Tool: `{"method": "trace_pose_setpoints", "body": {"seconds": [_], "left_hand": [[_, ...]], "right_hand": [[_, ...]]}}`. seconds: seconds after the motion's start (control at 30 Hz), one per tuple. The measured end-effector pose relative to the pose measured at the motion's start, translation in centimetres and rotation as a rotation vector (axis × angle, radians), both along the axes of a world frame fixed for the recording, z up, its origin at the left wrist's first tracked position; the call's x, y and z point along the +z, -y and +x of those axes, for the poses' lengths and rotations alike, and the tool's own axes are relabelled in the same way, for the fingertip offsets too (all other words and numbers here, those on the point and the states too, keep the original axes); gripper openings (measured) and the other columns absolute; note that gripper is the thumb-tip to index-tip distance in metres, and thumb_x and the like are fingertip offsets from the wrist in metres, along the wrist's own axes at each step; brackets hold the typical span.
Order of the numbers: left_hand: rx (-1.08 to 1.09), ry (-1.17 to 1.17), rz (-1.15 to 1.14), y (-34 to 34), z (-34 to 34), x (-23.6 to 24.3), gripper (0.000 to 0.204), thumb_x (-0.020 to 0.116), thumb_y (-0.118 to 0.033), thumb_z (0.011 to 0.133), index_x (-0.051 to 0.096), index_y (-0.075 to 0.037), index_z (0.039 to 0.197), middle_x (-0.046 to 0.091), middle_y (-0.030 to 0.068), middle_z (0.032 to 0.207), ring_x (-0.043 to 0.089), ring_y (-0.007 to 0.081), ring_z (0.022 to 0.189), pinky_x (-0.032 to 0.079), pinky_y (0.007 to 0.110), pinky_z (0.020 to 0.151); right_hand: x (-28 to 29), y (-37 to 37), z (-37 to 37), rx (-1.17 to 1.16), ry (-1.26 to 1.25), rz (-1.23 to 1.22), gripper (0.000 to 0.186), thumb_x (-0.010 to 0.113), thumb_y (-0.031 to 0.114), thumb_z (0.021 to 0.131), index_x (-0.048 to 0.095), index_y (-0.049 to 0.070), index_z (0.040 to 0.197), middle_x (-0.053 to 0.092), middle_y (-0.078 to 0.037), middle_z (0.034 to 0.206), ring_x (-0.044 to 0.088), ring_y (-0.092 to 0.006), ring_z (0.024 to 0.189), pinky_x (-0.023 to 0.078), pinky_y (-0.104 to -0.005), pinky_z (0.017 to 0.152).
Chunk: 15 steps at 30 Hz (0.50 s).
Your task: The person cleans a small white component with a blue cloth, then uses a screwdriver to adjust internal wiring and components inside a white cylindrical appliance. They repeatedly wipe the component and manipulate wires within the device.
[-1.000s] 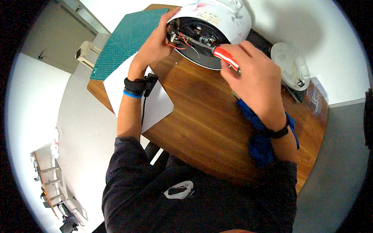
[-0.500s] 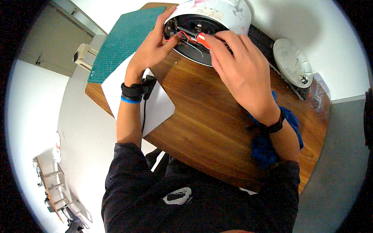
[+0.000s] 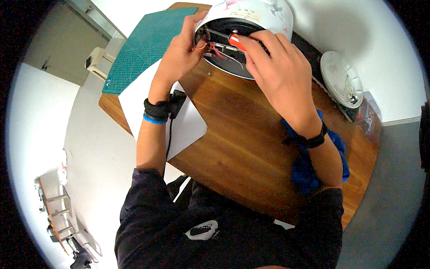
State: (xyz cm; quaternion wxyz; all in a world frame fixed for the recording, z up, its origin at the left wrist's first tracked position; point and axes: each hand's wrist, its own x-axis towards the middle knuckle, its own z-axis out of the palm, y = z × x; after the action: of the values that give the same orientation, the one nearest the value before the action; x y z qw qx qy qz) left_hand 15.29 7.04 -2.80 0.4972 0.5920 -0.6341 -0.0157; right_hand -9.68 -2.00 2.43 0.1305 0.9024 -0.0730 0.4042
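A white, patterned round appliance lies at the top centre with its dark interior open, showing metal parts and red and white wires. My left hand grips the appliance's left rim, its thumb near the wires inside. My right hand is closed on a red-handled screwdriver, whose shaft reaches into the left part of the interior. The screwdriver's tip is hard to make out.
On the wooden table are a green cutting mat, white paper, a blue cloth, a white round cover on a dark strip, and a clear plastic bag. A beige chair stands left.
Since a second ago, my right hand and screwdriver have moved up and slightly left, further into the housing. My left thumb has shifted up among the wires.
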Motion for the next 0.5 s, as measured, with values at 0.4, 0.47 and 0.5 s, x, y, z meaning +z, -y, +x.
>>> {"method": "trace_pose_setpoints", "body": {"seconds": [0.4,0.47,0.5], "left_hand": [[0.122,0.132,0.029,-0.8,-1.3,0.7,0.065,0.059,0.003,0.099,0.035,-0.014,0.157,0.069,0.0303,0.104,0.067,0.0532,0.101,0.053,0.052,0.084],[0.138,0.105,0.085,-1.0,-1.4,0.8,0.064,0.057,0.005,0.1,0.036,-0.014,0.157,0.07,0.0278,0.109,0.069,0.0444,0.102,0.054,0.048,0.086],[0.147,0.075,0.132,-1.1,-1.4,0.9,0.064,0.056,0.007,0.1,0.036,-0.013,0.158,0.071,0.0249,0.114,0.071,0.0354,0.103,0.055,0.043,0.088]], "right_hand": [[-0.7,-0.1,0.1,0.031,0.073,0.054,0.025,0.075,0.015,0.085,0.072,0.011,0.109,0.063,-0.004,0.102,0.068,-0.0236,0.087,0.061,-0.0377,0.066],[-0.5,-0.1,0.0,0.029,0.067,0.066,0.026,0.075,0.015,0.084,0.072,0.01,0.11,0.063,-0.004,0.101,0.068,-0.0238,0.086,0.061,-0.0377,0.066],[-0.5,-0.1,-0.1,0.029,0.064,0.073,0.027,0.075,0.015,0.084,0.072,0.01,0.11,0.063,-0.004,0.101,0.068,-0.0238,0.086,0.061,-0.0377,0.066]]}}
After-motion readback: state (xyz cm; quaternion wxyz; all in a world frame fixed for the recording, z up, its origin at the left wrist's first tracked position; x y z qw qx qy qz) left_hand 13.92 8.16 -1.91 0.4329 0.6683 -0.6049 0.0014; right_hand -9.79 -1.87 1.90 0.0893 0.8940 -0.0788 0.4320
